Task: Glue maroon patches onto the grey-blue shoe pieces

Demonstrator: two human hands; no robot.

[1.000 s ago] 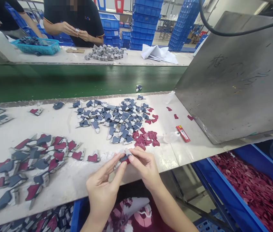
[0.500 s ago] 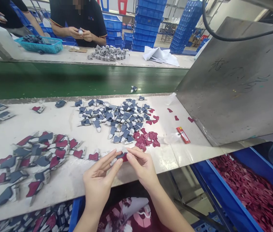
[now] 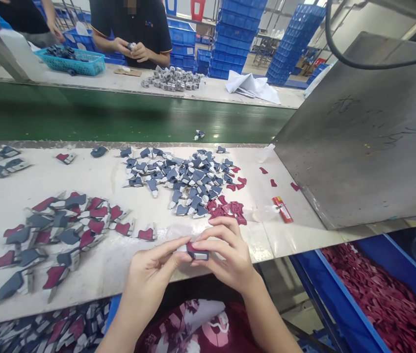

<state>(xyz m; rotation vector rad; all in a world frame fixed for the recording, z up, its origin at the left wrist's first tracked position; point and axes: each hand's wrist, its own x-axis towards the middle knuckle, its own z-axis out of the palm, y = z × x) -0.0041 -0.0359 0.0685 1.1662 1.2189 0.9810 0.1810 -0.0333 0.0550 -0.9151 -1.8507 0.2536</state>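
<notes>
Between my two hands, above the front edge of the white table [image 3: 119, 274], is a small blue, grey and maroon plastic part [image 3: 197, 253]. My left hand [image 3: 156, 269] pinches its left end with thumb and fingertips. My right hand [image 3: 228, 250] closes over its top and right side, so much of it is hidden. Just beyond my hands lies a small pile of flat maroon pieces [image 3: 226, 210]. Behind that spreads a heap of blue-and-white parts [image 3: 189, 176]. To the left, a group of parts with maroon or blue faces [image 3: 61, 230] covers the table.
A green conveyor belt [image 3: 134, 115] runs behind the table. A slanted metal panel [image 3: 373, 132] stands at right, near a red-labelled tube [image 3: 282, 209]. A blue bin [image 3: 344, 289] of maroon pieces sits lower right. Across the belt, a co-worker [image 3: 130, 34] handles a small part.
My right hand has shifted its fingers from a pinch to wrapping over the part. The part is turned and slightly lower. The camera view has shifted a little.
</notes>
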